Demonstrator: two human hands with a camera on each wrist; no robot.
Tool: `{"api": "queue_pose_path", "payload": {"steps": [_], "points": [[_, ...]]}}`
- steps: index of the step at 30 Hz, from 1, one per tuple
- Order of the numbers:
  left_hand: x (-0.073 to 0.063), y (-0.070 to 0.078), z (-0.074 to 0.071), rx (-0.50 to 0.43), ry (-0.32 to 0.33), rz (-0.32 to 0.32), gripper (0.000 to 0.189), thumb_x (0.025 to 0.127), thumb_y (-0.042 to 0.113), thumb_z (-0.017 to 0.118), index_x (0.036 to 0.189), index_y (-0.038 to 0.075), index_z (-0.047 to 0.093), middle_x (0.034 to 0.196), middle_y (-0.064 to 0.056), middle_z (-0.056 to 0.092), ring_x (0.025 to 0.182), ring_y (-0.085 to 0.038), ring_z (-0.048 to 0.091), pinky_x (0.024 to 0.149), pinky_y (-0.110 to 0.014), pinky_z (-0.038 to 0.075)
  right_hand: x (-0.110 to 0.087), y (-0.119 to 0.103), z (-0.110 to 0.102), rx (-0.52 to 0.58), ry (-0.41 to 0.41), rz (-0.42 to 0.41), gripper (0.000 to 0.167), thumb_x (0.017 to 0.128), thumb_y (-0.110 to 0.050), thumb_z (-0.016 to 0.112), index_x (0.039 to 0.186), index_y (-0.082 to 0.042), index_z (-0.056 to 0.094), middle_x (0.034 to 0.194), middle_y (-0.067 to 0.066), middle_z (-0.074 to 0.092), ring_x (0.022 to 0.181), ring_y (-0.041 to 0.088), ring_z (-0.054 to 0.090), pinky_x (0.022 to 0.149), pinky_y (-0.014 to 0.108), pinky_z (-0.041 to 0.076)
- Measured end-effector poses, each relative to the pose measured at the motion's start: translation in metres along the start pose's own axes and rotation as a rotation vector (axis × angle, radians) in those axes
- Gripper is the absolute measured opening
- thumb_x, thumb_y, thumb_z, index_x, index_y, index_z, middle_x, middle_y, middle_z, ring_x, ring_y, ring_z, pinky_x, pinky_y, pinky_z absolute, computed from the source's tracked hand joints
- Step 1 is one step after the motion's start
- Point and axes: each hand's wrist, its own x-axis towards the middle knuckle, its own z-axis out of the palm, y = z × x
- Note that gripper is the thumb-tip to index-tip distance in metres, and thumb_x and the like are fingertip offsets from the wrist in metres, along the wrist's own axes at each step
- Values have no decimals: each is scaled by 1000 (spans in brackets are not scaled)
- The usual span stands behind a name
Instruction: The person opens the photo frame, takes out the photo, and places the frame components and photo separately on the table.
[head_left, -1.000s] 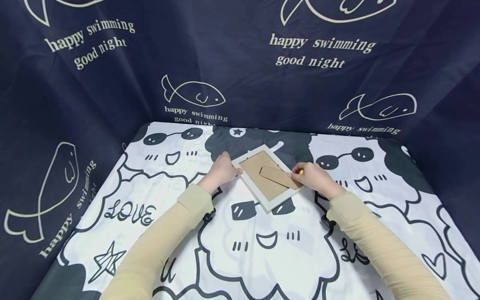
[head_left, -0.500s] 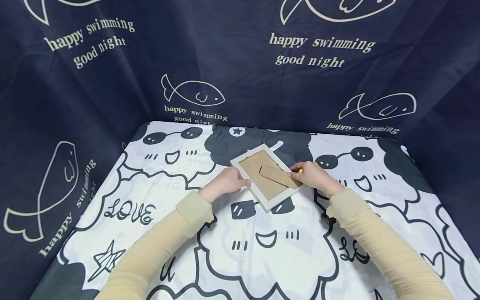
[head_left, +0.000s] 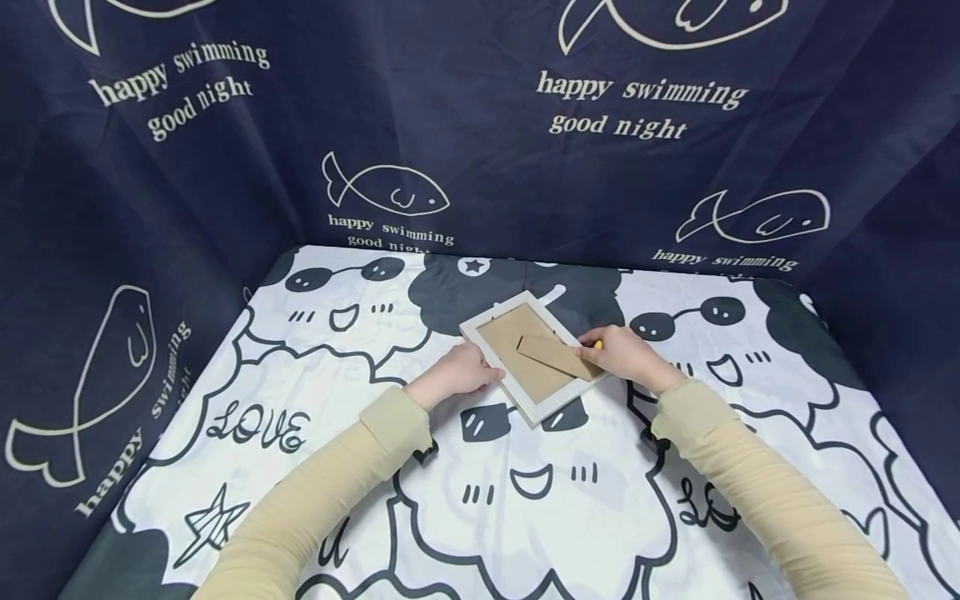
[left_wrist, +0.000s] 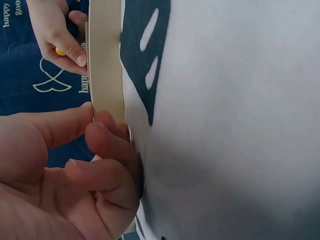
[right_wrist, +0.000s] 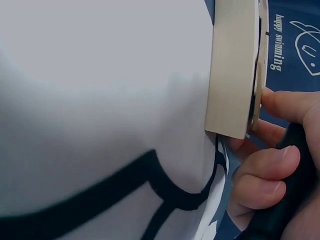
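A white-edged picture frame [head_left: 517,400] lies back side up on the cloth, turned cornerwise, its brown backing board [head_left: 501,342] and easel stand [head_left: 551,354] showing. My left hand [head_left: 459,371] pinches its left edge between thumb and fingers; the pale side of the frame [left_wrist: 106,65] shows in the left wrist view. At the right corner, my right hand [head_left: 621,350] pinches the frame and its backing between thumb and fingertips. Curled inside that same hand is a tool with a dark handle [right_wrist: 277,200] and a yellow end [head_left: 598,343]; its tip is hidden.
Under everything is a table covered by a white cloth [head_left: 525,533] with black cartoon drawings. Dark blue curtains [head_left: 495,125] printed with fish and lettering enclose the back and both sides. The table's far edge meets the back curtain.
My left hand has slid from the frame's left corner down along its lower left edge towards me. The right hand and the frame stay almost in place.
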Motion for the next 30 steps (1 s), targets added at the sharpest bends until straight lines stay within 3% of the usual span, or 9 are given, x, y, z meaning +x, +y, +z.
{"api": "queue_pose_path", "payload": {"steps": [5,13,17,22,30], "points": [[1,-2,1,-71,14,-2,32,90,27,64,64,8,61,50,0,54,41,-8,45,39,-20,36,0,0,2,1,47,-27,34,91,-24,58,111,2,68,97,17,70,86,26,62,70,38,52],[3,-3,1,-85,7,-14,37,91,30,61,62,7,62,46,-1,53,37,-9,44,37,-21,36,1,-4,0,29,56,-11,32,90,-23,58,104,3,71,72,6,67,66,19,55,55,27,43],[3,-3,1,-66,22,-23,41,92,31,60,59,6,61,45,-1,53,37,-9,44,38,-21,36,1,-5,0,33,42,-9,32,90,-22,58,104,3,70,68,4,64,62,17,53,52,25,41],[2,-2,1,-46,51,8,32,92,28,59,68,8,61,46,-1,52,38,-10,46,38,-21,38,-3,-8,0,42,40,5,31,89,-21,57,101,3,71,72,5,65,63,16,54,52,25,42],[1,4,-7,73,46,-11,53,94,33,54,46,13,49,37,4,44,34,-10,43,41,-21,35,-10,-14,-2,79,66,48,29,86,-21,59,95,3,73,63,3,61,56,15,51,47,25,40]]}}
